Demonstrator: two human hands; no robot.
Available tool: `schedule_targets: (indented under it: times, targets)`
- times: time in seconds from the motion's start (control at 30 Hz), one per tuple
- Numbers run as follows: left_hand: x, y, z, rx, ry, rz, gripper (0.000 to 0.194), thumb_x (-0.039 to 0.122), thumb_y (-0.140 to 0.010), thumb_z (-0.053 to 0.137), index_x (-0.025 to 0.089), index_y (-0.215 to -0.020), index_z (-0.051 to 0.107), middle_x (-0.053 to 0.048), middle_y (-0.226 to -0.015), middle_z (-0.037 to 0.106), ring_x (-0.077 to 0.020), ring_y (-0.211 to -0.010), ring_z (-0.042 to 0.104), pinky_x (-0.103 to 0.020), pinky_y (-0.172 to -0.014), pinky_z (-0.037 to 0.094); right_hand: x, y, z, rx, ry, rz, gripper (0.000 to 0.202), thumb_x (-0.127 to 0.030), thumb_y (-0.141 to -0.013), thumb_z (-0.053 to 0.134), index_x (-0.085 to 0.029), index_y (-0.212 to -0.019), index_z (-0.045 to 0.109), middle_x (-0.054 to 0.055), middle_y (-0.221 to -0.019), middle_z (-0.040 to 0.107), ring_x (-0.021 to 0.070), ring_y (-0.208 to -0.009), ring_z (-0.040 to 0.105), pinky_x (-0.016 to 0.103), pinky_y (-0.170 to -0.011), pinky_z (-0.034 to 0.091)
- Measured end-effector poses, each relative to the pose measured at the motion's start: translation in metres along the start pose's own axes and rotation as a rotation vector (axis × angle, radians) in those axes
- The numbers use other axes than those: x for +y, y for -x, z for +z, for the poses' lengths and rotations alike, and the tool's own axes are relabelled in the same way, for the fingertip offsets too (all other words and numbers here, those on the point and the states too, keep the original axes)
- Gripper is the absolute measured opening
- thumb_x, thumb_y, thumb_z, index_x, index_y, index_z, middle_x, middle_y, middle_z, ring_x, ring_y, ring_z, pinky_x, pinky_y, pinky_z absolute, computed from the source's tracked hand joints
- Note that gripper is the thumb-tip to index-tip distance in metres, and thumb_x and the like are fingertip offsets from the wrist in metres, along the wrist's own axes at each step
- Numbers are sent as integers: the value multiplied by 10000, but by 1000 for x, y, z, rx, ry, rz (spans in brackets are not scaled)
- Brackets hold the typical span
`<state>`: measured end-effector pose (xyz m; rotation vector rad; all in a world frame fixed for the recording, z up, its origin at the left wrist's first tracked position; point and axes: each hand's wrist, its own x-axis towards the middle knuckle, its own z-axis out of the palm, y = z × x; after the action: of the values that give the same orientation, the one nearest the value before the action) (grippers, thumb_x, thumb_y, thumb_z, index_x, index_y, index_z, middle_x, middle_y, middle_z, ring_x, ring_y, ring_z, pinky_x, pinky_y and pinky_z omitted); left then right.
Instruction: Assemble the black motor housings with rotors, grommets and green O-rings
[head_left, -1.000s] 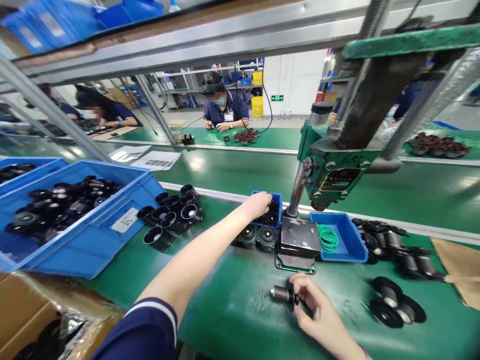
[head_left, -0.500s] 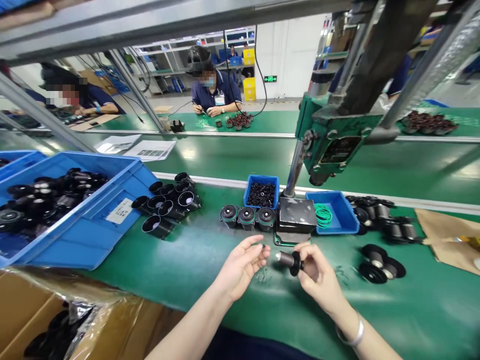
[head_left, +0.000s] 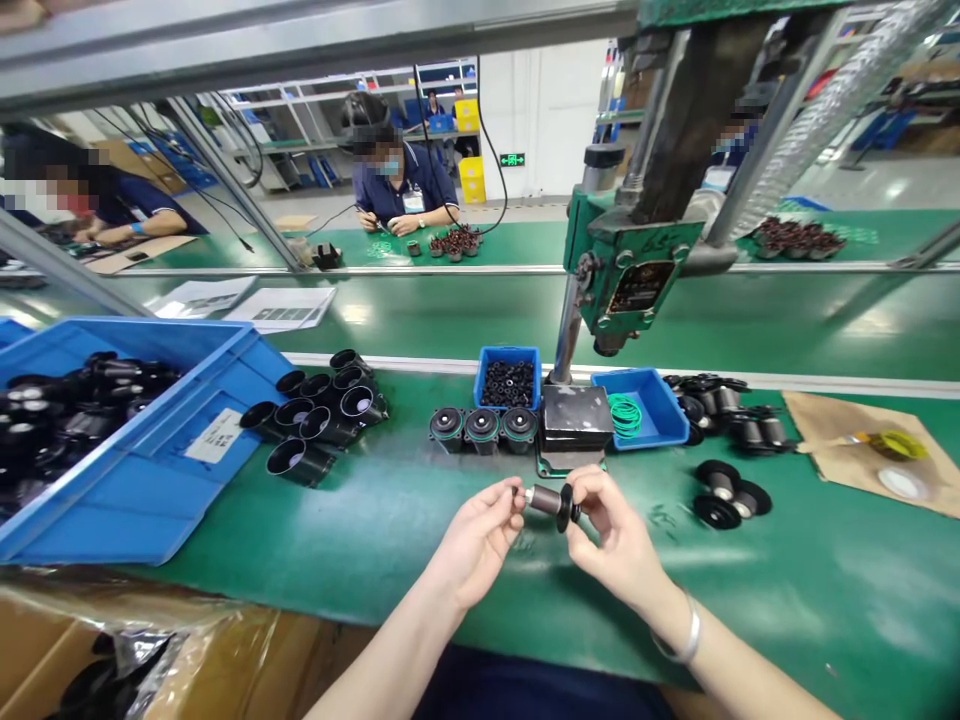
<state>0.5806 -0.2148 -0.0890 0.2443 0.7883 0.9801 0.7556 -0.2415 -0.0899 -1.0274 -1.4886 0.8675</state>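
Note:
My right hand (head_left: pixel 611 525) grips a motor rotor (head_left: pixel 545 499) by its black disc end, the shaft lying roughly level and its white tip pointing left. Between the thumb and fingertips of my left hand (head_left: pixel 480 538) is a small black ring (head_left: pixel 516 491), right at the rotor's white tip; whether the two touch I cannot tell. Just beyond my hands stand three black motor housings (head_left: pixel 481 428) with green rings on top. A blue bin (head_left: pixel 509 350) behind them holds many small black rings. Three more rotors (head_left: pixel 718 510) lie right of my right hand.
A green press (head_left: pixel 626 280) rises over a black metal block (head_left: pixel 576 416). Beside it sits a blue bin (head_left: pixel 660 410) with green rings. Black cylindrical cups (head_left: pixel 300 460) and a large blue crate (head_left: pixel 225 370) are left. Brown cardboard (head_left: pixel 840 420) carries a brush. Co-workers sit across the bench.
The gap between my hands has narrowed: the rotor's tip has come up to the black ring in my left fingers. The whole view has turned somewhat to the right.

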Motion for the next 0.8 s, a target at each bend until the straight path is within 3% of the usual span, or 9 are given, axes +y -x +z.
schedule_targets:
  times: [0.17, 0.3, 0.4, 0.5, 0.57, 0.7, 0.8]
  targets:
    - [-2, 1, -2, -53, 32, 18, 204, 192, -742, 811, 129, -902, 701, -24, -898, 655, -41, -666, 570, -134, -543, 454, 3, -1, 3, -29, 94, -30, 239, -41, -721, 512, -207, -882, 452, 26, -929, 455, 134, -884, 489, 234, -780, 457]
    - [-4, 3, 0, -88, -42, 49, 247, 261, -703, 845, 128, -848, 696, -1, -820, 624, -32, -632, 513, -137, -528, 398, 0, -4, 6, -34, 178, -88, 229, -58, -715, 518, -203, -878, 449, 34, -906, 477, 150, -882, 506, 265, -784, 468]
    - [-3, 3, 1, -78, -156, 119, 262, 317, -706, 840, 130, -777, 670, -9, -810, 643, -45, -645, 517, -151, -572, 405, -2, -5, 1, -71, 324, -225, 277, -56, -698, 543, -207, -925, 491, 48, -937, 498, 156, -890, 519, 272, -776, 480]
    - [-2, 3, 0, -58, -310, 186, 265, 343, -722, 823, 133, -761, 667, -13, -753, 656, -61, -639, 525, -167, -599, 406, 1, -6, -6, -164, 519, -457, 336, -47, -695, 563, -219, -984, 545, 75, -997, 512, 175, -907, 505, 298, -778, 488]
    - [-3, 3, -1, -43, -348, 205, 245, 331, -722, 821, 138, -784, 685, -12, -740, 664, -63, -628, 529, -173, -601, 404, 6, -4, -7, -187, 546, -513, 333, -47, -698, 569, -227, -977, 549, 77, -1003, 512, 182, -914, 496, 310, -787, 486]
    - [-6, 5, 3, -90, -299, 209, 316, 325, -753, 794, 168, -1015, 711, -58, -966, 712, -76, -685, 588, -209, -670, 448, 13, -2, 3, -34, 177, -158, 281, -73, -739, 548, -233, -956, 468, 41, -967, 484, 143, -898, 520, 255, -781, 494]
    - [-8, 7, 8, -115, -339, 272, 440, 325, -826, 719, 209, -1236, 606, -60, -983, 701, -109, -699, 633, -248, -687, 468, 18, -2, 9, 7, -106, 47, 196, -146, -793, 558, -223, -921, 431, 26, -943, 464, 118, -864, 532, 221, -772, 496]
